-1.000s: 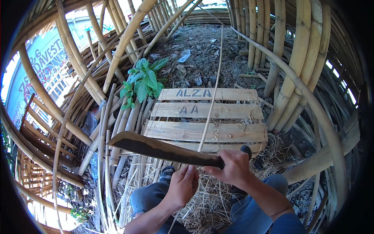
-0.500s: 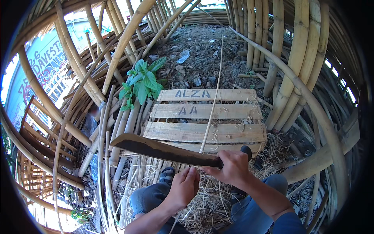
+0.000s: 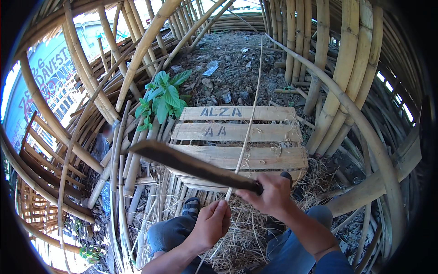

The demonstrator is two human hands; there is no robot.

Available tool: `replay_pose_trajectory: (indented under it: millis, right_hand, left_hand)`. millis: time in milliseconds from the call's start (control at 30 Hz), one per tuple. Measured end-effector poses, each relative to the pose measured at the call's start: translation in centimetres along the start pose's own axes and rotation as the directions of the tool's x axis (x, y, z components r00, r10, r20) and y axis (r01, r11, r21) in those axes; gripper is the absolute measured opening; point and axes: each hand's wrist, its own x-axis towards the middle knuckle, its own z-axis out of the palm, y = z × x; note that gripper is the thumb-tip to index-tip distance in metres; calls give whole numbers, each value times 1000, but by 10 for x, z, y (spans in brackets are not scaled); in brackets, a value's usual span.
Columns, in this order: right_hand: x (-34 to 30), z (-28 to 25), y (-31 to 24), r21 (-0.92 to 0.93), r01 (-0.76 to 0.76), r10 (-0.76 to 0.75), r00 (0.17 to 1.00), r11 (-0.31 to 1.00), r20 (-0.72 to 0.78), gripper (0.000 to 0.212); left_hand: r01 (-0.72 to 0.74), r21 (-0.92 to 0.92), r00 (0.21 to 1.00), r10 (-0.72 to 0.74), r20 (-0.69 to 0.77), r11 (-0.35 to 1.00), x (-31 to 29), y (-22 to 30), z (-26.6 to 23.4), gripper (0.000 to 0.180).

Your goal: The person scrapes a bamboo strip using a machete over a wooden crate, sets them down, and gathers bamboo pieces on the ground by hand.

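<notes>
A long, thin bamboo strip point(image 3: 250, 127) runs from my lap up over the wooden crate to the far ground. My left hand point(image 3: 210, 227) is closed around its near part, thumb on top, just above my knees. My right hand point(image 3: 270, 195) grips the dark handle of a machete point(image 3: 191, 165), whose broad blade points left. The blade crosses over the strip near the handle end; whether its edge touches the strip I cannot tell. Below the blade, a short pale stretch of strip shows between the two hands. The strip's lower end comes out beneath my left hand.
A slatted wooden crate point(image 3: 237, 132) stands before my knees, with curled shavings on its slats. Straw-like shavings point(image 3: 244, 233) cover the ground between my feet. A leafy green plant point(image 3: 162, 98) grows beside bamboo poles point(image 3: 132, 169) on the left. A curved bamboo pole point(image 3: 346, 102) arches along the right.
My left hand has slid down and slightly left, away from the right hand. The machete's tip has risen, so the blade slants more. The view has shifted slightly.
</notes>
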Motion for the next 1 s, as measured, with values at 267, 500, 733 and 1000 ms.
replay_pose_trajectory:
  millis: [267, 500, 733, 1000]
  right_hand:
    - [3, 0, 2, -1, 32, -32, 999, 999, 22, 54]
    - [-5, 1, -15, 48, 117, -120, 990, 992, 76, 55]
    - [-2, 4, -1, 35, -82, 78, 993, 996, 86, 57]
    - [1, -2, 0, 40, -103, 101, 993, 994, 68, 54]
  left_hand:
    - [-18, 63, 999, 20, -28, 998, -1, 1, -2, 33]
    - [-76, 119, 995, 84, -58, 990, 4, -8, -2, 33]
    - [-37, 137, 998, 44, -53, 990, -1, -4, -4, 34]
    - [-91, 172, 993, 102, -58, 981, -3, -3, 3, 32]
